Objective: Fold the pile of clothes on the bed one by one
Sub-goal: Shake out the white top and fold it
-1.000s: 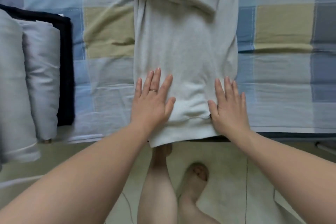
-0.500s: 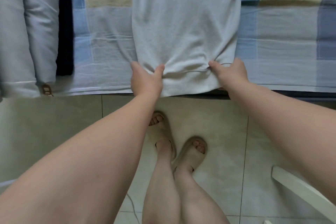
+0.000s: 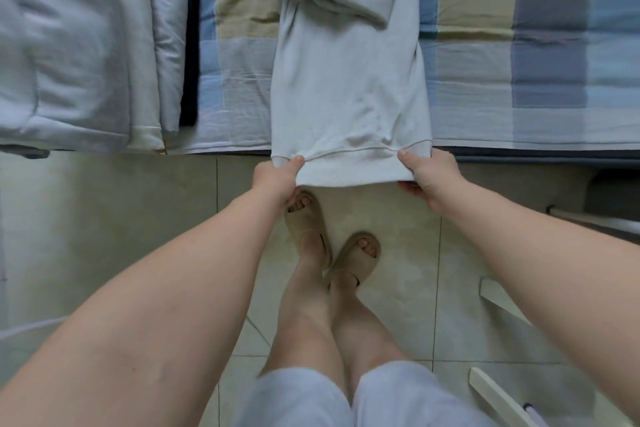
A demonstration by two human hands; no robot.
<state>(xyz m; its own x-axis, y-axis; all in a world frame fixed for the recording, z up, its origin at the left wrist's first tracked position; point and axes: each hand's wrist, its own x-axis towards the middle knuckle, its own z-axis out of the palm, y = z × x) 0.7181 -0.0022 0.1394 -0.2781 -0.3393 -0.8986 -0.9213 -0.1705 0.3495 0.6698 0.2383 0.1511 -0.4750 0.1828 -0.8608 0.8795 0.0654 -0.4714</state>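
Both forearms are bare as far up as the view shows, ending in the left hand (image 3: 275,184) and right hand (image 3: 433,180). Below the grip, 2 bare legs come out of loose, pale lavender-grey shorts (image 3: 298,402). The feet wear 2 beige moulded slide sandals, each with 1 wide strap and an open toe: 1 sandal (image 3: 306,224) just beneath the left hand's grip, the other sandal (image 3: 353,262) further from it.

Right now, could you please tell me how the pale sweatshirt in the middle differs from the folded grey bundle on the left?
The sweatshirt lies stretched out long, its hem overhanging the checked bedsheet; the folded bundle is compact and thick. The left hand and right hand grip the sweatshirt's hem corners; no hand touches the bundle. Both are pale grey and lie on that bedsheet.
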